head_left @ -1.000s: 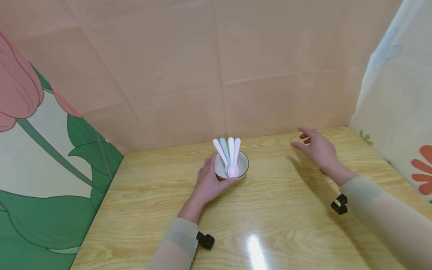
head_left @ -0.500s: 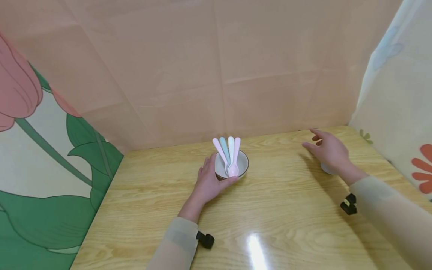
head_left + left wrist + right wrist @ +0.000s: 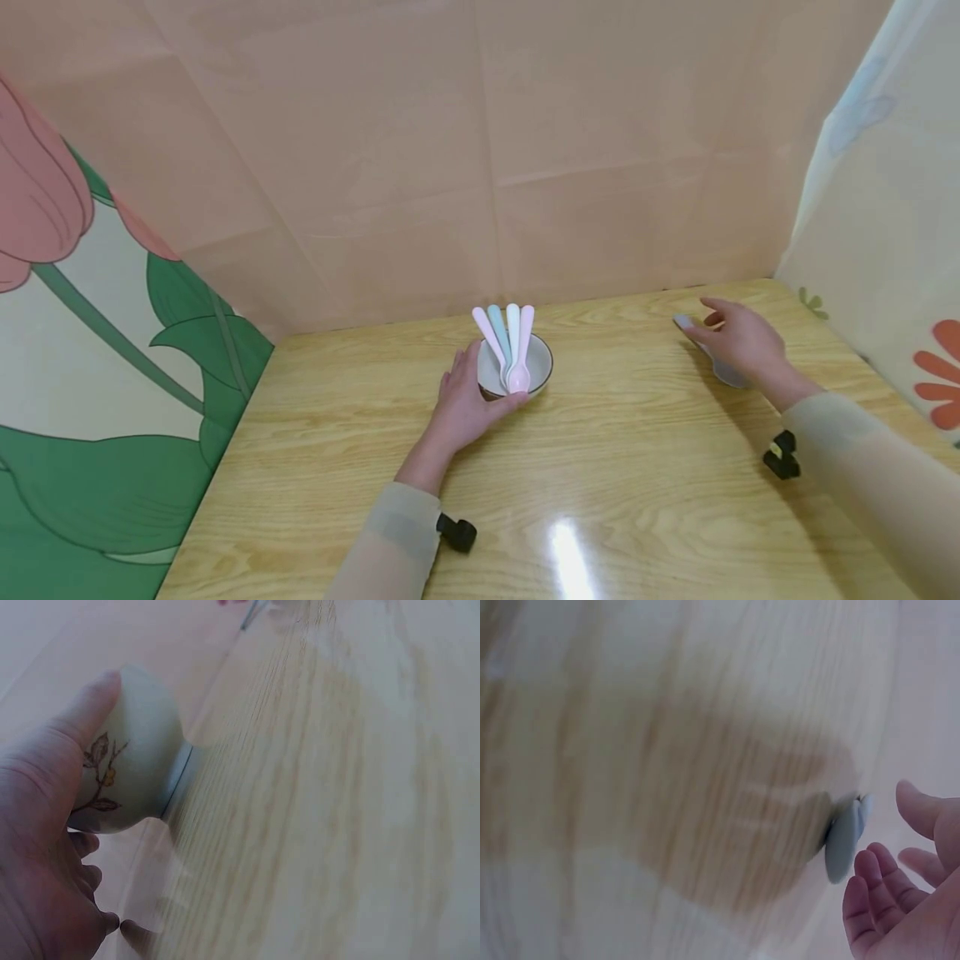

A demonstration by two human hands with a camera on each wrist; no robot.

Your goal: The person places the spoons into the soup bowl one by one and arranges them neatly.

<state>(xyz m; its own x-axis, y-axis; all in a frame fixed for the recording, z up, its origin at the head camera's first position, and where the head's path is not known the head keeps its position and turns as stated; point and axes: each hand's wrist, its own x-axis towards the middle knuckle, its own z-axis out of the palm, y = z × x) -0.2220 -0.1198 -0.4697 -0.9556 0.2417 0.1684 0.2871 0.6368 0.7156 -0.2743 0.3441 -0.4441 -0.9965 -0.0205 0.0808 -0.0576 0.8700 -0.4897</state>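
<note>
My left hand (image 3: pixel 462 406) holds a small white bowl (image 3: pixel 540 367) with a dark rim, fingers along its left side and thumb at the near side. In the left wrist view the bowl (image 3: pixel 146 761) shows a painted branch with leaves. Several pastel spoons (image 3: pixel 517 379), pink, blue-green and white, lean in it with their handles sticking up past the far rim. Over at the right, my right hand (image 3: pixel 742 340) hovers above a pale grey spoon (image 3: pixel 727 375), partly hiding it. The right wrist view has that spoon (image 3: pixel 843 841) just beyond the fingertips, the thumb held apart.
The wooden table (image 3: pixel 600 467) meets a plain pinkish backdrop (image 3: pixel 390 208) at its far edge. A flower-printed sheet (image 3: pixel 97 483) stands along the left, and a pale sheet (image 3: pixel 885 242) with an orange flower borders the right.
My right hand has moved right and slightly toward me, lower over the grey spoon, whose handle and bowl now show on either side of it. The left hand and bowl stay put.
</note>
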